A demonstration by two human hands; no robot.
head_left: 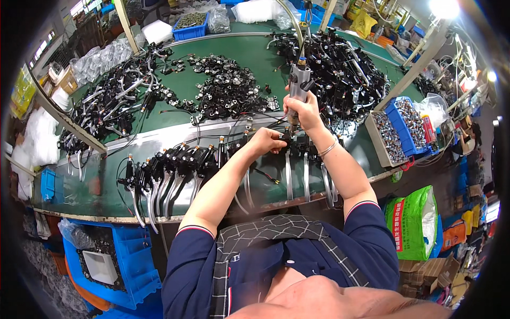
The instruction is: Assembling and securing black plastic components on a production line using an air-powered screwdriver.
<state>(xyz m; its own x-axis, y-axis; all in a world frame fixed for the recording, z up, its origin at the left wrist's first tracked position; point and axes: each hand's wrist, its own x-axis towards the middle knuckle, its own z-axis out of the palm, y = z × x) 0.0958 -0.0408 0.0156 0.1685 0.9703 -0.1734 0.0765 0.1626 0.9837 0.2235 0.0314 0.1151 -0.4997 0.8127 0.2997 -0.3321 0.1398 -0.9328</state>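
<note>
My right hand [306, 111] is wrapped round a grey air screwdriver [299, 85], which stands nearly upright with its hose going up from the top. Its tip points down at the black head of a brake lever [288, 173]; whether the two touch is too small to tell. At that same black head, the fingers of my left hand [262, 142] are closed in a pinch. The lever's silver blade points toward me. More brake levers [173, 189] lie in a row along the bench's near edge, to the left and right of my hands.
Small black clamp parts [226, 87] are heaped mid-bench, between piles of lever assemblies at left [114, 93] and right [340, 74]. Blue bins of small metal pieces [406, 125] stand at right. Below the left edge is a large blue crate [130, 260]. Metal posts [69, 125] rise beside the bench.
</note>
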